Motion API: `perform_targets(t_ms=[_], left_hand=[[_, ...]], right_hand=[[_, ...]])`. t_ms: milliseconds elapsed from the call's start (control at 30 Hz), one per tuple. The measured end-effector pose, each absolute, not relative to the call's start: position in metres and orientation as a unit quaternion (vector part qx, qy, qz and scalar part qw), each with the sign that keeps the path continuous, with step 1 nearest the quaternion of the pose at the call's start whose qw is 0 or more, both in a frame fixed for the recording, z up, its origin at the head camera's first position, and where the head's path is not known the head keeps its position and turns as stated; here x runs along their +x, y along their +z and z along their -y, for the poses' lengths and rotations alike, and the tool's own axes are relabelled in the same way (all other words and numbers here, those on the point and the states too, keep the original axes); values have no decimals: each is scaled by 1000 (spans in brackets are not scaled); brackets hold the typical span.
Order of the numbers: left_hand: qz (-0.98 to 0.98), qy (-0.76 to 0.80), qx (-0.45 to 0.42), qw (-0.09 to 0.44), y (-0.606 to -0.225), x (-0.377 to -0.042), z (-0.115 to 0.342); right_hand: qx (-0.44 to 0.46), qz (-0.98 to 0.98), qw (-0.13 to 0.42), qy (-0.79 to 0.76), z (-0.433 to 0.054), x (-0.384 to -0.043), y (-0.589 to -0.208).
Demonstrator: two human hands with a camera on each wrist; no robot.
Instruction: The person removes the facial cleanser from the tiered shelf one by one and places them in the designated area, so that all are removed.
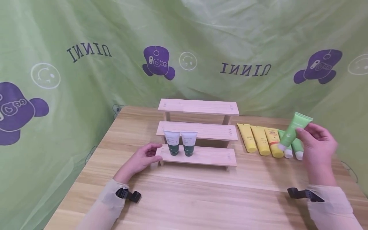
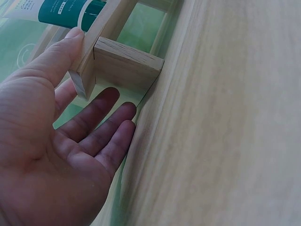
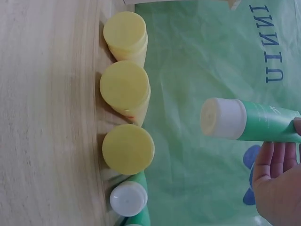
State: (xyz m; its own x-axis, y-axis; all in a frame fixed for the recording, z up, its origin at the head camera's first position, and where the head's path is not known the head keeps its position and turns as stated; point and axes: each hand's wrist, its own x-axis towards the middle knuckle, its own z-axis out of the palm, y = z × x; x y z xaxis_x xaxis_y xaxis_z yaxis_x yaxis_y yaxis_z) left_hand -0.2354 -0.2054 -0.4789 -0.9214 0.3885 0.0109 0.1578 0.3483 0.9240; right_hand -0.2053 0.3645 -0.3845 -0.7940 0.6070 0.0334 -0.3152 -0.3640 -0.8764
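Note:
My right hand [image 1: 319,145] pinches a light green squeeze tube [image 1: 294,131] with a white cap, holding it up above the table, tilted with the cap down to the left. In the right wrist view the fingers lie along the underside of the tube. At the left end of the three-step wooden display stand [image 1: 211,156], my left hand [image 1: 143,158] grips the lowest board, thumb at its upper edge and index finger partly hidden behind it; the other fingers are spread loosely below. Two white-and-dark-green tubes [image 1: 172,143] stand upright, caps down, on that lowest step.
Right of the stand, three yellow tubes [image 1: 260,140] lie side by side on the wooden table [image 1: 184,198]. Two green tubes [image 1: 298,147] with white caps lie beside them, partly behind the held one. A green printed curtain [image 1: 207,35] hangs behind the table.

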Motion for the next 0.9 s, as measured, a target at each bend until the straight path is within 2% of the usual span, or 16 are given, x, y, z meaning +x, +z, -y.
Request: perform_targets(t_ms=[167,900], left_hand=[[-811,549,171,109,-479,-235,205],[-809,550,180,104,-481,-237,205]], right_hand=[[-147,492,276,812,-372,-203,-387],[-165,462,309,815,-393,-205,-393]])
